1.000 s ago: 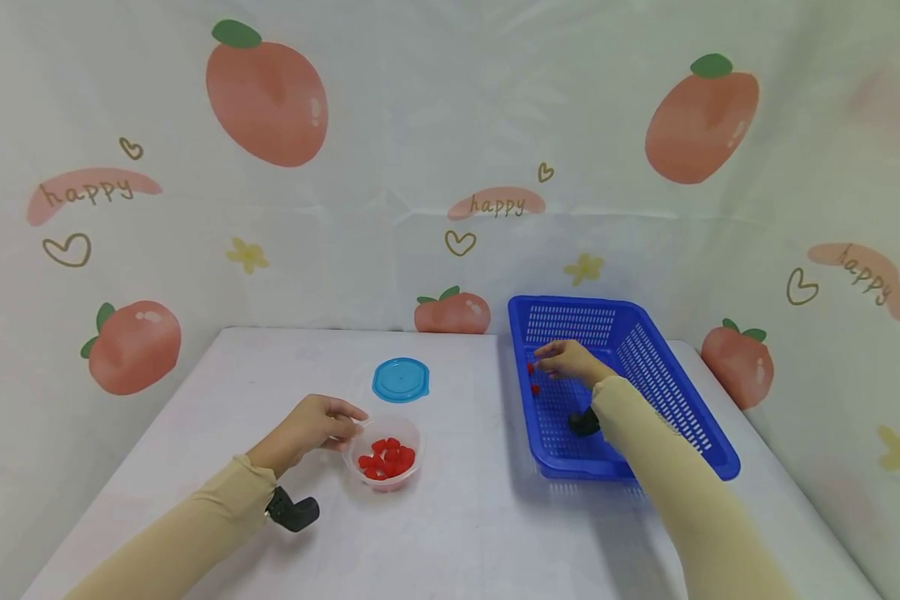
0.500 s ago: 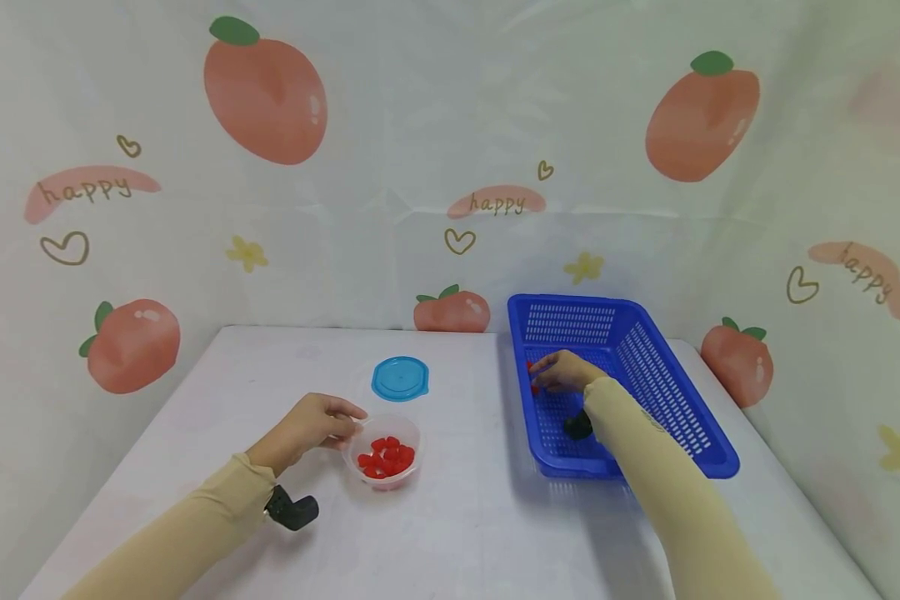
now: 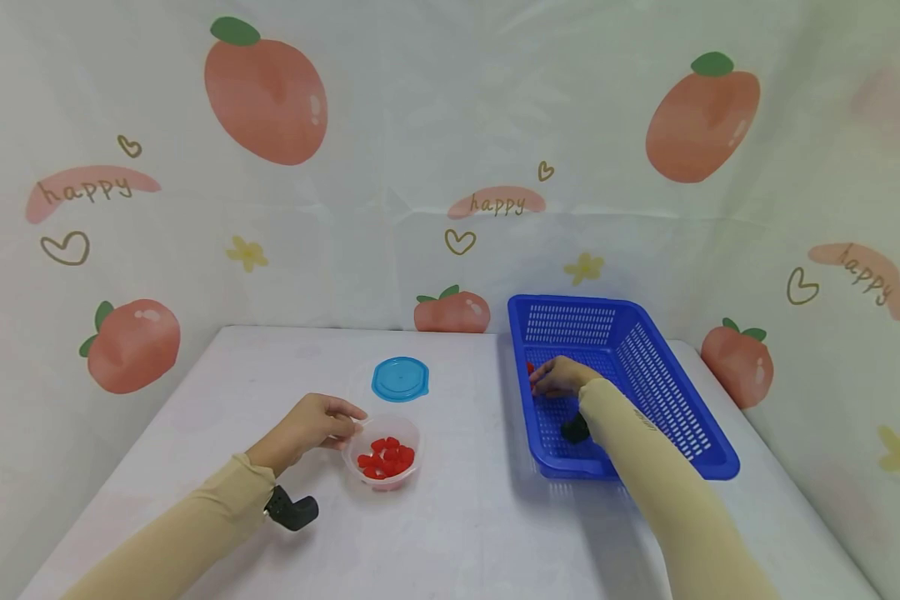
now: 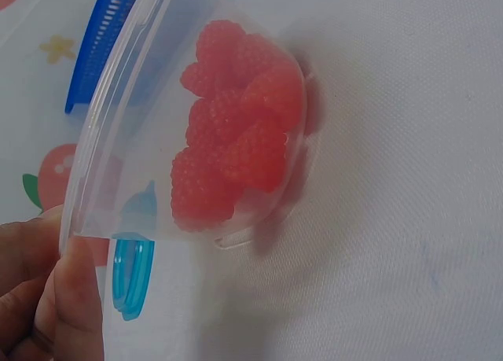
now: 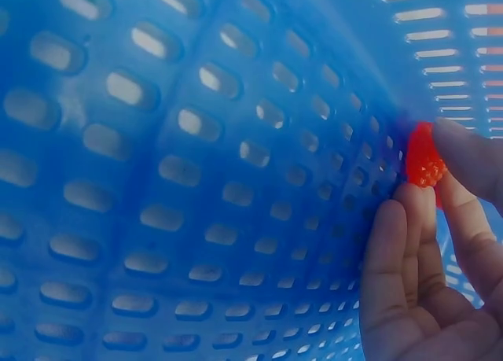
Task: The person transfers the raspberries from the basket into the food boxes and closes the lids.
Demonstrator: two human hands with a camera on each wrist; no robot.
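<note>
My left hand (image 3: 317, 427) pinches the rim of a clear plastic food container (image 3: 382, 426) that stands on the table. Several red raspberries (image 4: 232, 117) lie heaped in its bottom, seen through the wall in the left wrist view. Over on the right, my right hand (image 3: 562, 376) reaches down inside a blue plastic basket (image 3: 537, 450), close to its left wall. There a raspberry (image 5: 423, 158) sits between thumb and fingers in the right wrist view. Another raspberry (image 3: 530, 367) shows just beyond the fingertips in the head view.
A round blue lid (image 3: 401, 379) lies flat on the white table (image 3: 450, 533), behind the container. The basket's perforated walls rise around the right hand. Behind the table hangs a white cloth (image 3: 390, 125) with fruit prints.
My right hand has moved down and slightly left inside the basket, and its fingers have closed on the nearer raspberry. My left hand and the container have stayed in place.
</note>
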